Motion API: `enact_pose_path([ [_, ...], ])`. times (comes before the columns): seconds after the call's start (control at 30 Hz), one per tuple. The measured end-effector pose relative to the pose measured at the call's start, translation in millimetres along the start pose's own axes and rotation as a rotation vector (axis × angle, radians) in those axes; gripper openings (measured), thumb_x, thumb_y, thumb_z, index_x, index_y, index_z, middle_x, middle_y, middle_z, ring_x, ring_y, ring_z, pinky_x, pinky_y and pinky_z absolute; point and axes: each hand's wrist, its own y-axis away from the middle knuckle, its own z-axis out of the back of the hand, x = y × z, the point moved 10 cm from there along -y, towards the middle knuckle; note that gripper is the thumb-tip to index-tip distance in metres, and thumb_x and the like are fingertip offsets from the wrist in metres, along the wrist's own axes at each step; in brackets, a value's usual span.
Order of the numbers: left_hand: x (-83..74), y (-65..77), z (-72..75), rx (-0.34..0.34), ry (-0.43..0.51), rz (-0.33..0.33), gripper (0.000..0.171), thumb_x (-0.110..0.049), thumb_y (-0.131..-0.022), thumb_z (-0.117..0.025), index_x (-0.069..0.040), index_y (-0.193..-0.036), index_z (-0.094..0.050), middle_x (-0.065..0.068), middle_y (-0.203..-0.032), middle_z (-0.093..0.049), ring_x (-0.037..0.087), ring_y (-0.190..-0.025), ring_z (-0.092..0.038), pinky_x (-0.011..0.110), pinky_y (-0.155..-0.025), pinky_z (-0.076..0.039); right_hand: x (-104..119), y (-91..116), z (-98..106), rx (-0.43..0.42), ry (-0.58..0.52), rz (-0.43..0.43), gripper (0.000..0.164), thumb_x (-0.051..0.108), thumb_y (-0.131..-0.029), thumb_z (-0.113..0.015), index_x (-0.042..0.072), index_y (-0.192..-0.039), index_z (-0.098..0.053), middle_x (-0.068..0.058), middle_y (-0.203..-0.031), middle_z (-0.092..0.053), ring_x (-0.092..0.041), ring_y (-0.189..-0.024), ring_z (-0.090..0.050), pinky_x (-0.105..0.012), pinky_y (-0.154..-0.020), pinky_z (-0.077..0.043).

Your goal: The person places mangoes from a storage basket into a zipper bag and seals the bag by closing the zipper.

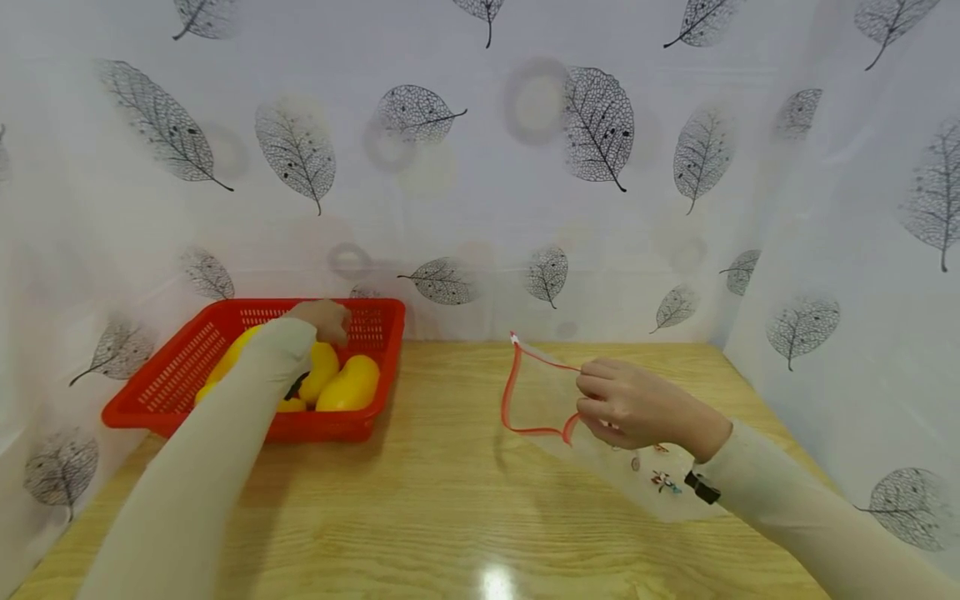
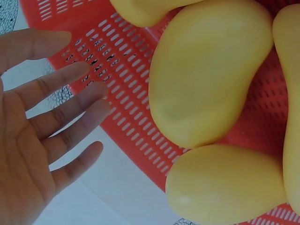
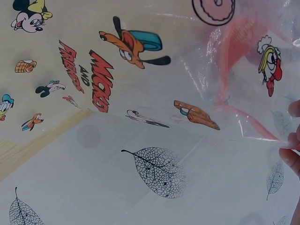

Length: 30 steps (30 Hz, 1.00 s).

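Observation:
My left hand [image 1: 322, 320] is over the back of a red plastic basket [image 1: 150, 414]. In the left wrist view the fingers of that hand [image 2: 51, 110] are spread and hold nothing, apart from the yellow mangoes. A large mango [image 2: 206, 70] lies in the basket, with another mango [image 2: 225, 183] against it. My right hand [image 1: 637, 406] pinches the red-trimmed mouth of a clear zip bag [image 1: 637, 492], which gapes toward the left. Cartoon prints cover the bag [image 3: 154, 84] in the right wrist view, where only fingertips [image 3: 290, 157] show at the edge.
The basket stands at the left rear of a wooden table [image 1: 420, 508]. A white curtain [image 1: 480, 208] printed with dark leaves hangs behind the table and along its sides. A red zip slider [image 1: 514, 338] sits at the bag mouth's far corner.

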Motion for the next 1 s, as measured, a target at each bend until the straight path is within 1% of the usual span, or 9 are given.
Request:
enact_pose_path([
  [0.07,0.1,0.5,-4.3,0.016,0.013,0.014,0.034,-0.023,-0.081,-0.063,-0.005,-0.109,-0.061,0.011,-0.104,-0.064,0.023,-0.084,-0.053,0.036,-0.073,-0.049,0.0,0.3,-0.6,0.002,0.001,-0.001,0.027,0.013,-0.091,-0.046,0.015,-0.064,-0.044,0.001,-0.064,-0.035,-0.012,-0.062,-0.025,-0.025,-0.061,-0.025],
  [0.13,-1.1,0.5,-7.8,0.026,0.006,0.013,0.037,-0.024,-0.082,-0.064,-0.004,-0.113,-0.061,0.012,-0.107,-0.064,0.023,-0.085,-0.054,0.037,-0.076,-0.050,-0.1,0.5,-1.3,0.005,0.000,-0.003,0.027,0.013,-0.091,-0.046,0.015,-0.064,-0.044,0.002,-0.063,-0.035,-0.012,-0.062,-0.025,-0.025,-0.061,-0.025],
  [0.2,-4.0,0.8,-9.8,0.032,-0.006,0.006,0.037,-0.024,-0.081,-0.065,-0.004,-0.112,-0.062,0.011,-0.106,-0.065,0.023,-0.085,-0.054,0.037,-0.076,-0.050,-0.3,0.6,-2.0,0.009,0.000,-0.005,0.027,0.014,-0.091,-0.045,0.015,-0.064,-0.044,0.002,-0.063,-0.035,-0.012,-0.062,-0.026,-0.025,-0.061,-0.025],
  [0.4,-15.3,1.5,-14.2,0.058,-0.060,-0.023,0.028,-0.022,-0.080,-0.064,-0.005,-0.101,-0.063,0.008,-0.094,-0.063,0.021,-0.080,-0.052,0.034,-0.071,-0.047,-0.5,-0.4,-2.7,0.014,-0.006,-0.011,0.027,0.014,-0.090,-0.046,0.015,-0.064,-0.044,0.001,-0.064,-0.036,-0.012,-0.062,-0.027,-0.026,-0.061,-0.027],
  [0.5,-21.8,3.2,-15.6,0.067,-0.088,-0.038,0.031,-0.024,-0.081,-0.064,-0.004,-0.103,-0.063,0.009,-0.097,-0.065,0.022,-0.082,-0.055,0.038,-0.075,-0.049,-0.3,-0.4,-3.0,0.012,-0.005,-0.011,0.027,0.014,-0.090,-0.046,0.015,-0.064,-0.044,0.002,-0.064,-0.036,-0.012,-0.062,-0.027,-0.026,-0.061,-0.027],
  [0.6,-26.0,4.3,-17.0,0.081,-0.099,-0.036,0.035,-0.028,-0.081,-0.066,-0.004,-0.108,-0.064,0.009,-0.102,-0.066,0.022,-0.085,-0.056,0.041,-0.081,-0.050,-0.3,0.1,-3.5,0.010,-0.008,-0.009,0.026,0.013,-0.090,-0.046,0.015,-0.064,-0.044,0.002,-0.063,-0.035,-0.012,-0.062,-0.026,-0.026,-0.061,-0.026],
  [0.7,-30.5,5.1,-19.1,0.105,-0.107,-0.038,0.035,-0.030,-0.082,-0.066,-0.006,-0.107,-0.064,0.007,-0.100,-0.066,0.021,-0.084,-0.055,0.040,-0.082,-0.050,-0.8,0.4,-4.1,0.012,-0.013,-0.009,0.025,0.012,-0.089,-0.048,0.015,-0.064,-0.044,0.002,-0.063,-0.035,-0.012,-0.062,-0.026,-0.026,-0.061,-0.026],
  [0.83,-34.1,7.7,-23.2,0.148,-0.083,-0.024,0.041,-0.032,-0.083,-0.065,-0.004,-0.113,-0.062,0.008,-0.102,-0.065,0.023,-0.088,-0.055,0.041,-0.084,-0.049,-1.2,0.4,-4.2,0.013,-0.012,-0.008,0.025,0.012,-0.088,-0.048,0.015,-0.064,-0.044,0.002,-0.064,-0.035,-0.012,-0.062,-0.026,-0.026,-0.061,-0.025],
  [1.0,-30.4,10.3,-30.8,0.198,-0.030,0.018,0.053,-0.035,-0.082,-0.066,-0.004,-0.124,-0.056,0.011,-0.107,-0.064,0.025,-0.094,-0.056,0.044,-0.087,-0.048,-1.1,0.2,-4.1,0.016,-0.008,-0.007,0.026,0.013,-0.090,-0.046,0.015,-0.064,-0.043,0.001,-0.064,-0.035,-0.012,-0.062,-0.026,-0.026,-0.061,-0.025],
])
